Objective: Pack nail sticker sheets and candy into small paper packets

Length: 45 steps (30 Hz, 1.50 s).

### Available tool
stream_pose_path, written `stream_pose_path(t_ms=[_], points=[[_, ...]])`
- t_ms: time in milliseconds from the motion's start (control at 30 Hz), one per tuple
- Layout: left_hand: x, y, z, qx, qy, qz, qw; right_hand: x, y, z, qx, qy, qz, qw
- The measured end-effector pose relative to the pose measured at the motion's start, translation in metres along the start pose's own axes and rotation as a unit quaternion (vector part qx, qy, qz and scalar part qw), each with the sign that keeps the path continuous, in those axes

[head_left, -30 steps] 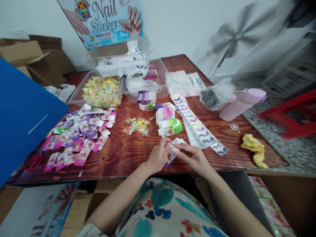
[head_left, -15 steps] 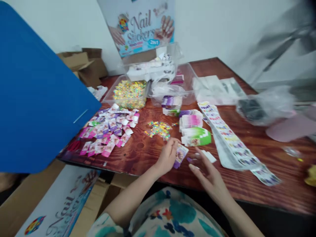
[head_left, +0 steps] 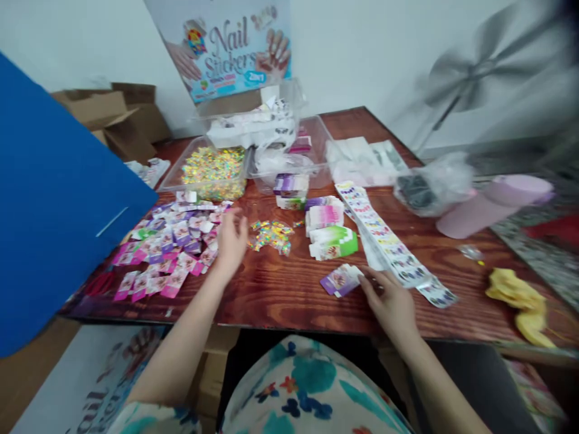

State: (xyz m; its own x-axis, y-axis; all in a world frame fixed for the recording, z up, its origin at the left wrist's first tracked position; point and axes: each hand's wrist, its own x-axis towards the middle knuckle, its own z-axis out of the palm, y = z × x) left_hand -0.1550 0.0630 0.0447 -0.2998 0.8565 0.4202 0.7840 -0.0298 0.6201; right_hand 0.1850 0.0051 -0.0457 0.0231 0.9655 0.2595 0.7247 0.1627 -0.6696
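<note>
My left hand [head_left: 232,242] is at the right edge of a heap of small folded card boxes [head_left: 181,235] in pink, purple and white. Its fingers look loosely apart, a little blurred, and no box shows in them. My right hand [head_left: 392,304] has thumb and fingertips at the white edge of flat purple-and-white card boxes [head_left: 340,280] lying on the table. Between the hands is a small pile of shiny yellow, multicoloured packets [head_left: 272,235]. Flat green-and-white card boxes [head_left: 335,243] and pink-and-white ones [head_left: 324,217] are stacked beyond my right hand.
A clear tub of shiny packets [head_left: 168,181] stands behind, beside tubs of sticker strips. A long sticker strip [head_left: 384,232] crosses the right side. Further right are a pink bottle [head_left: 491,205] and a yellow cloth-like bundle [head_left: 518,304]. A blue panel [head_left: 58,211] blocks the left.
My left hand has moved left to the heap; the purple box it held no longer shows in it. My right hand has come to the flat purple boxes. The view has turned right.
</note>
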Motion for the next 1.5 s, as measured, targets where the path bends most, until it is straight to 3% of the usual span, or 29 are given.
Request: stream_pose_path(t_ms=[67, 133, 200, 300, 433, 633, 733, 867, 967, 1100, 1200, 1267, 1367, 1433, 1500], points=[[-0.047, 0.028, 0.039, -0.044, -0.177, 0.073, 0.981, 0.001, -0.002, 0.003, -0.048, -0.012, 0.003, 0.999], [-0.087, 0.053, 0.072, -0.047, -0.281, 0.124, 0.951, 0.002, -0.006, 0.007, -0.098, -0.030, 0.001, 0.995], [-0.114, 0.071, 0.096, 0.005, -0.334, 0.130, 0.933, 0.002, -0.012, 0.012, -0.159, -0.049, -0.009, 0.986], [-0.127, 0.083, 0.112, 0.116, -0.356, 0.114, 0.920, 0.002, -0.023, 0.019, -0.238, -0.067, -0.041, 0.968], [-0.123, 0.084, 0.114, 0.153, -0.368, 0.122, 0.909, 0.002, -0.028, 0.024, -0.246, -0.066, -0.048, 0.966], [-0.119, 0.090, 0.108, 0.145, -0.388, 0.103, 0.904, 0.010, -0.027, 0.023, -0.161, -0.086, 0.066, 0.981], [-0.116, 0.096, 0.104, 0.139, -0.406, 0.072, 0.901, 0.014, -0.028, 0.021, -0.150, -0.096, 0.088, 0.980], [-0.113, 0.100, 0.100, 0.125, -0.418, 0.040, 0.899, 0.015, -0.029, 0.019, -0.125, -0.107, 0.079, 0.983], [-0.114, 0.098, 0.100, 0.104, -0.409, 0.031, 0.906, 0.015, -0.027, 0.018, -0.081, -0.080, 0.073, 0.991], [-0.116, 0.091, 0.103, 0.044, -0.387, 0.012, 0.921, 0.014, -0.027, 0.012, 0.063, -0.044, 0.051, 0.996], [-0.114, 0.087, 0.102, -0.062, -0.373, -0.003, 0.926, 0.012, -0.034, 0.003, 0.170, -0.039, 0.004, 0.985], [-0.112, 0.087, 0.099, -0.157, -0.399, 0.018, 0.903, 0.011, -0.041, -0.005, 0.224, -0.029, -0.024, 0.974], [-0.110, 0.090, 0.093, -0.247, -0.478, 0.050, 0.841, 0.007, -0.050, -0.012, 0.250, -0.013, -0.042, 0.967], [-0.111, 0.095, 0.088, -0.229, -0.482, 0.067, 0.843, 0.006, -0.052, -0.014, 0.246, -0.007, -0.041, 0.968], [-0.114, 0.101, 0.083, -0.165, -0.450, 0.089, 0.873, 0.006, -0.051, -0.012, 0.242, -0.002, -0.033, 0.970]])
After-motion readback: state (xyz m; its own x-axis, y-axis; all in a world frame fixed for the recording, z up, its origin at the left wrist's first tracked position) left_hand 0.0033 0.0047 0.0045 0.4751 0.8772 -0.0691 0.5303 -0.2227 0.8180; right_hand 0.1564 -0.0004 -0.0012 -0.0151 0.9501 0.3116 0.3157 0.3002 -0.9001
